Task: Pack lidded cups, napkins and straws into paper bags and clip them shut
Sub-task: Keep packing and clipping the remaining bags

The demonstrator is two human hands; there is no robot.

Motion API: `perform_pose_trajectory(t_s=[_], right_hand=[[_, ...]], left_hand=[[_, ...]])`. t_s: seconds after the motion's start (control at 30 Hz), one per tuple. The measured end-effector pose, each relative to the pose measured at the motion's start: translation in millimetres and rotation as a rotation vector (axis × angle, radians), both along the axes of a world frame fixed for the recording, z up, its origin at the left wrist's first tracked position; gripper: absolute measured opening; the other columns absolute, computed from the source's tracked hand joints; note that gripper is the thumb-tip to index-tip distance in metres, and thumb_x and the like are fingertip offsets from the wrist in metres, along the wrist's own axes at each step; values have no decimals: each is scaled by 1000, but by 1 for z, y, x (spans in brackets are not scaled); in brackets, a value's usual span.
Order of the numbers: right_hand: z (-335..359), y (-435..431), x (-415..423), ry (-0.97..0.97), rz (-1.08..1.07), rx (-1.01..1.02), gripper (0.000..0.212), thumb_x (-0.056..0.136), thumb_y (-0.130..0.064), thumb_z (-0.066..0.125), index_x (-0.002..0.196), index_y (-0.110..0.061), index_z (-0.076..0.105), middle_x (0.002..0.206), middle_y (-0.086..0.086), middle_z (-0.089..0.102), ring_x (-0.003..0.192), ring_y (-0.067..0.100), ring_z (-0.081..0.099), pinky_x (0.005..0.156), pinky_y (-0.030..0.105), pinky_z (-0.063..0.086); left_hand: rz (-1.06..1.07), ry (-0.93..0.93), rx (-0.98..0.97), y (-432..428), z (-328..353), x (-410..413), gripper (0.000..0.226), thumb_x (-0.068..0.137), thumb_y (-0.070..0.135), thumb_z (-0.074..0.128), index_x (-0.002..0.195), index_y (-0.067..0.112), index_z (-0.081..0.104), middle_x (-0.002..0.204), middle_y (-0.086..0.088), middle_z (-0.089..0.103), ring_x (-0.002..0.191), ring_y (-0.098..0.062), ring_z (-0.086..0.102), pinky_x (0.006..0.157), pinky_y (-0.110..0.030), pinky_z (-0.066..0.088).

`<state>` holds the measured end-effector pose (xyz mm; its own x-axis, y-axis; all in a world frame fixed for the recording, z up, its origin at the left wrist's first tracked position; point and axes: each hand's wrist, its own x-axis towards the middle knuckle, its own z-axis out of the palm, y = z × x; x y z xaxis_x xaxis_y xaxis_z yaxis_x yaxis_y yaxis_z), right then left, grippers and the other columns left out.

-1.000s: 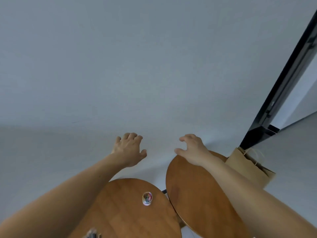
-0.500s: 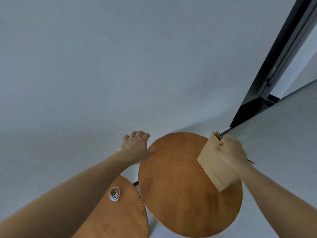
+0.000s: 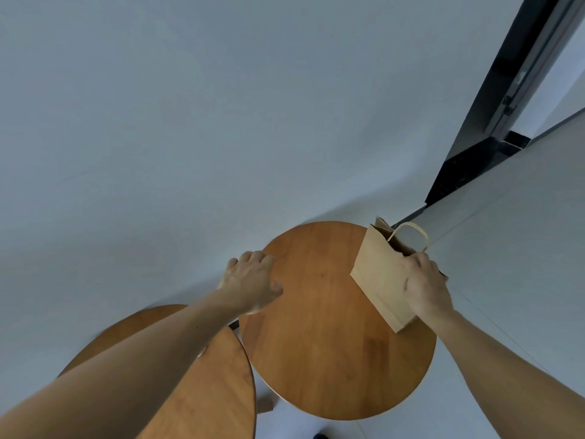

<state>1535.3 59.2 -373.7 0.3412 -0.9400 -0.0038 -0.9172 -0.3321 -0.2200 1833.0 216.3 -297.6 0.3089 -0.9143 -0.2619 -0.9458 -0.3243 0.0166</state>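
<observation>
A brown paper bag (image 3: 378,274) with a twisted paper handle stands tilted at the right edge of a round wooden table (image 3: 329,337). My right hand (image 3: 424,285) grips the bag's upper edge, thumb on its front face. My left hand (image 3: 253,280) rests on the far left rim of the same table, fingers curled over the edge. No cups, napkins or straws are in view.
A second round wooden table (image 3: 218,375) sits lower left, partly covered by my left forearm. A grey wall fills the view ahead. A dark door frame (image 3: 493,115) rises at the right, above pale floor (image 3: 522,232).
My view has swung right. My right hand went from the table rim to the bag and now holds it higher over the table's right edge; the clip jar has slipped behind my left forearm.
</observation>
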Motion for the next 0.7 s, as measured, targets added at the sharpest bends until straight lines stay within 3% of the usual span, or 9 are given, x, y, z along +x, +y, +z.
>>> perform_pose_trajectory(t_s=[0.23, 0.43, 0.7], right_hand=[[23, 27, 30, -239, 312, -140, 32, 74, 15, 69, 101, -1, 68, 95, 10, 59, 79, 25, 59, 72, 40, 54], [70, 80, 112, -452, 557, -271, 29, 68, 18, 73, 90, 0, 70, 90, 13, 62, 83, 31, 64, 71, 41, 59], [107, 202, 238, -589, 806, -200, 23, 77, 15, 64, 93, 1, 71, 97, 12, 62, 89, 28, 64, 77, 34, 58]], left_hand=[[20, 51, -7, 19, 3, -6, 63, 94, 53, 46, 149, 24, 35, 152, 2, 38, 140, -20, 32, 114, -39, 29], [188, 194, -69, 55, 21, 16, 56, 93, 52, 47, 140, 21, 47, 142, 0, 50, 131, -20, 43, 104, -39, 38], [473, 325, -167, 163, 33, 88, 59, 95, 53, 49, 144, 21, 44, 146, -2, 48, 130, -22, 48, 103, -39, 44]])
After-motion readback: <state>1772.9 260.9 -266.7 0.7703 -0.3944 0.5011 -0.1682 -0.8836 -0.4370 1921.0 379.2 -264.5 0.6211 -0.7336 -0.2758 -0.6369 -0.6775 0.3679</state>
